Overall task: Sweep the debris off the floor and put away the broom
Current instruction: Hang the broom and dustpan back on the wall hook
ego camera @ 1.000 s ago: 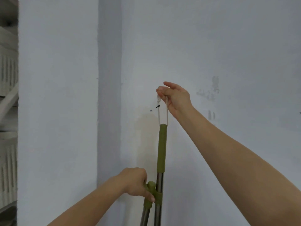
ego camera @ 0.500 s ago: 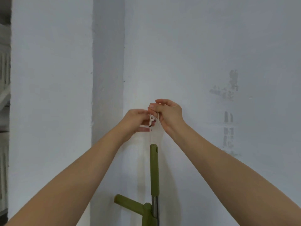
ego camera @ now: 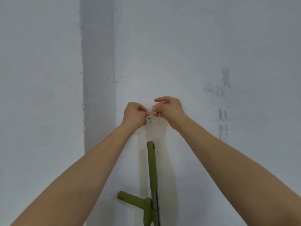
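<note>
The broom's olive-green handle [ego camera: 152, 163] stands upright against the white wall, and a thin white string loop [ego camera: 158, 123] rises from its top end. A green side grip [ego camera: 130, 199] branches off to the left lower down. My right hand [ego camera: 169, 110] pinches the top of the loop. My left hand [ego camera: 135, 115] pinches the loop's other side, right by a small dark hook [ego camera: 148, 120] on the wall. Whether the loop sits on the hook is hidden by my fingers. The broom head is out of view.
A white wall [ego camera: 211, 46] fills the view, with a grey vertical corner strip [ego camera: 97, 70] to the left of my hands. Grey scuff marks [ego camera: 222, 88] show on the wall to the right.
My left hand let go of the green side grip and rose to the string beside my right hand. The two hands now hold the loop slightly apart at the hook.
</note>
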The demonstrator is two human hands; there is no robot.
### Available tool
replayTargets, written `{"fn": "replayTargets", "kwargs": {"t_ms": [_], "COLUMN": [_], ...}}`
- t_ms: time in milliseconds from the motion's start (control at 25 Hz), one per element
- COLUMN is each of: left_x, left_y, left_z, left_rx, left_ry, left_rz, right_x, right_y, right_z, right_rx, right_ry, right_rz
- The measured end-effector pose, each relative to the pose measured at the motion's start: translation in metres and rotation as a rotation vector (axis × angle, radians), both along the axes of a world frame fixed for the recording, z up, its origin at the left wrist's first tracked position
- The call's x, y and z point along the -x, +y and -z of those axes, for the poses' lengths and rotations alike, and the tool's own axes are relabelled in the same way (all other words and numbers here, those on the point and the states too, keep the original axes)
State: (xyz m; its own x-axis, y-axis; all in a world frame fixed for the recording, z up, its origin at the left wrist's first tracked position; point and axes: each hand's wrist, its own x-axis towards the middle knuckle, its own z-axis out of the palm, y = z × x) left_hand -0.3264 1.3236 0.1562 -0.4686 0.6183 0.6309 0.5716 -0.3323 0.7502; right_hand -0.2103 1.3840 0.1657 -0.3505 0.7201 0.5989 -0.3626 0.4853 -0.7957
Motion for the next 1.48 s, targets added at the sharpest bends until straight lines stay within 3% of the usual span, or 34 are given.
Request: {"fn": "replayTargets", "kwargs": {"t_ms": [160,240,640,880,1240,1480], "left_x": [0.006,0.006,0.023,0.017,0.016,0.017], "left_y": [0.016,0.023,0.043,0.043,0.043,0.037], "left_z": [0.002,0.0,-0.002,0.016,0.025,0.041], "left_rx": [-0.096,-0.111,-0.112,-0.151,-0.057,0.008], "left_ry": [-0.017,0.016,0.043,0.278,0.416,0.392], "left_rz": [-0.033,-0.059,-0.143,-0.219,-0.241,-0.185], "right_x": [-0.001,0.003,0.032,0.033,0.034,0.032], "right_y": [0.004,0.01,0.027,0.031,0.02,0.011], "right_z": [-0.006,-0.008,0.003,0.017,0.025,0.037], "right_rx": [-0.361,-0.453,-0.661,-0.759,-0.582,-0.513], "right_ry": [-0.469,-0.53,-0.468,-0.526,-0.406,-0.36], "right_rz": [0.327,0.459,0.58,0.618,0.592,0.591]}}
